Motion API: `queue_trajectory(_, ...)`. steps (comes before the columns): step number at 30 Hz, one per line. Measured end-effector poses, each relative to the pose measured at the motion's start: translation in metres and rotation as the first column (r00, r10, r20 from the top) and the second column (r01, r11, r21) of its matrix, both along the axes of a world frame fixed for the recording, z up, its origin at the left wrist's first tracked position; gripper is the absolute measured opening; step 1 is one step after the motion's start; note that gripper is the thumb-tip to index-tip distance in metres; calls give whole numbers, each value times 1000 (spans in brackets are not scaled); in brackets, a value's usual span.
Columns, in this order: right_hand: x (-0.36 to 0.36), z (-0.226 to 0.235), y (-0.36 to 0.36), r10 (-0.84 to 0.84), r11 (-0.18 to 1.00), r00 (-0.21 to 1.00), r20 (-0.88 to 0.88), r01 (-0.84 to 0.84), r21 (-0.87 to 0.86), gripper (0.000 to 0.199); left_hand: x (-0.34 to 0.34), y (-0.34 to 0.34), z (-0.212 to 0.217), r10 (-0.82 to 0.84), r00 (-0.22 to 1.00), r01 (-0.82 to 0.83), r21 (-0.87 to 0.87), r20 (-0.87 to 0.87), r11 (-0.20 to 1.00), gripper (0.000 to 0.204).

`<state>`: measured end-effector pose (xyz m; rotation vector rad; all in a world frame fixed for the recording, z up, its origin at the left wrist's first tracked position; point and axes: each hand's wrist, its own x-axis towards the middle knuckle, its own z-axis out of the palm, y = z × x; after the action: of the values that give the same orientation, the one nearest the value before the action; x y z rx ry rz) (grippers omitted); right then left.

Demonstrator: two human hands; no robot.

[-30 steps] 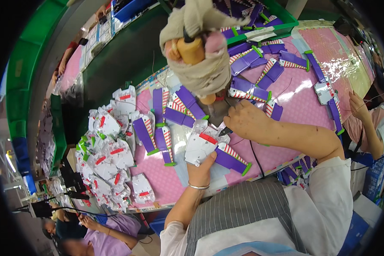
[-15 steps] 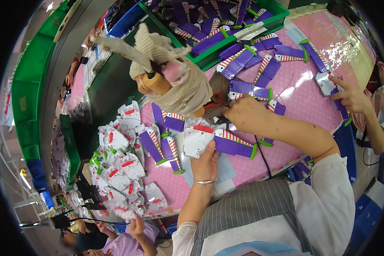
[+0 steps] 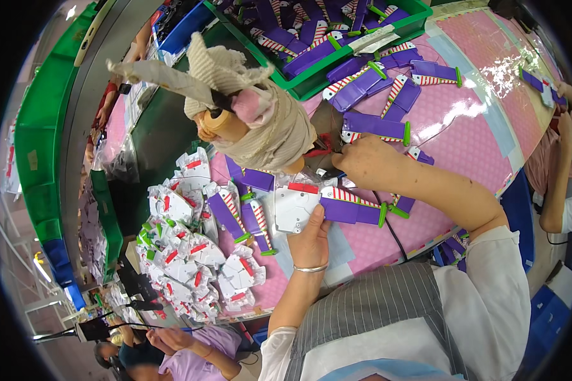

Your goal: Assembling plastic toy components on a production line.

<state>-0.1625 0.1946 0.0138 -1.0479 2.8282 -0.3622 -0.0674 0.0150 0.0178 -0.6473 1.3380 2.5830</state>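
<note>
Head view, the only one; item one, your left hand [image 3: 308, 247]: grip holding a white shell [image 3: 292, 213] with a red strip along its upper edge, thumb pressed over its lower right corner; a purple wing [image 3: 356, 213] with a striped edge and a green tip lies against the shell's right side, in line with it; whether it is fixed there, you cannot tell from here.

Item two, your right hand [image 3: 365, 159]: just beside the cream cloth bundle [image 3: 260, 136], fingers bunched; what the grip has, if anything, is hidden, so its state cannot be told.

Item three, stock and progress: one shell and one wing brought together before you, the join apparently in hand; to your left, a heap of white shells [image 3: 184, 270], no wings seen on them, seemingly not yet worked; on the pink counter [image 3: 451, 174], loose wings [image 3: 356, 95] beyond your right hand, with more left of your shell; the green crate [image 3: 324, 79] at the back holds many more; at far right, a co-worker's hand [image 3: 564, 93] is at a purple-and-white piece [image 3: 545, 93]; by the look of it, most remains.
</note>
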Motion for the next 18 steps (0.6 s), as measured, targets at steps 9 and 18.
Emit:
queue_trajectory(9, -2, 1, 1, -2, 1000, 999, 37, 2, 9, 19, 0, 6, 9, 25, 1000, -25, 13, -13, 1000, 38)
queue_trajectory(18, -1, -1, 1, -8, 999, 997, 77, 11, -34, 17, 0, 8, 13, 61, 997, -61, 17, 47, 998, 37)
